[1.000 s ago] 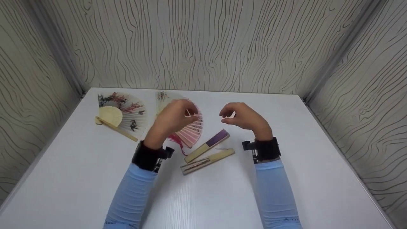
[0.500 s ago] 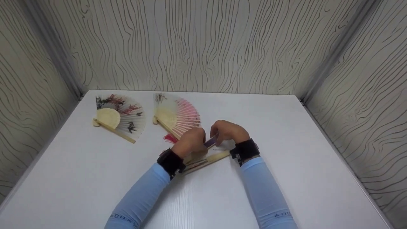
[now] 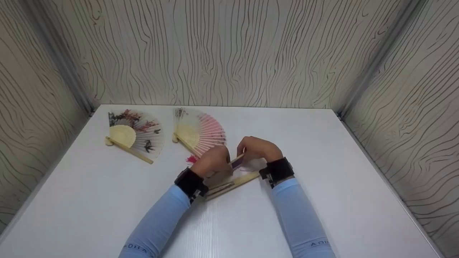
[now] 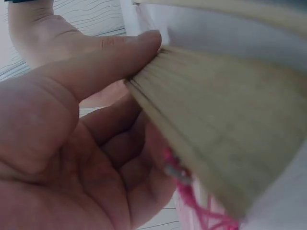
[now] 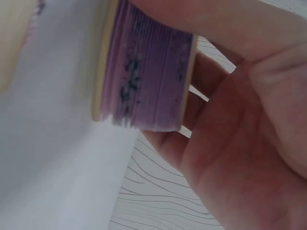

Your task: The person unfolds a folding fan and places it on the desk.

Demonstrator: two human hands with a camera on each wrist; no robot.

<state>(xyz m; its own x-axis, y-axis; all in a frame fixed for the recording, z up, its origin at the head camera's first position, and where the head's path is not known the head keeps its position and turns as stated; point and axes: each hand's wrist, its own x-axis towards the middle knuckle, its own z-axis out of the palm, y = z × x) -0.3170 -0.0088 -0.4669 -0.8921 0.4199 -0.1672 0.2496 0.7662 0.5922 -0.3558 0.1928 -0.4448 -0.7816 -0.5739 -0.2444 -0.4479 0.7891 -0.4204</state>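
Observation:
Both hands hold a purple folding fan [image 3: 237, 163], mostly closed, above the white table. In the left wrist view, my left hand [image 3: 215, 160] pinches its pale wooden ribs [image 4: 225, 115], the thumb on top and the fingers curled beneath. The ribs fan out slightly away from the thumb. My right hand [image 3: 261, 148] grips the purple pleated end [image 5: 148, 72] between thumb and fingers, as the right wrist view shows. A second folded fan [image 3: 247, 178] with pale wooden ribs lies just in front of the hands. Part of the purple fan is hidden by the left hand.
An open pink fan [image 3: 211, 133] lies behind the left hand, its red-pink tassel [image 3: 192, 159] close to that hand. Farther left is an open white fan [image 3: 147, 130] with painted blossoms and birds. Patterned walls [image 3: 222, 53] enclose the white table [image 3: 358, 200].
Both hands have come down and together onto the purple fan, which lay on the table earlier. Since half a second ago, its purple end has tilted slightly.

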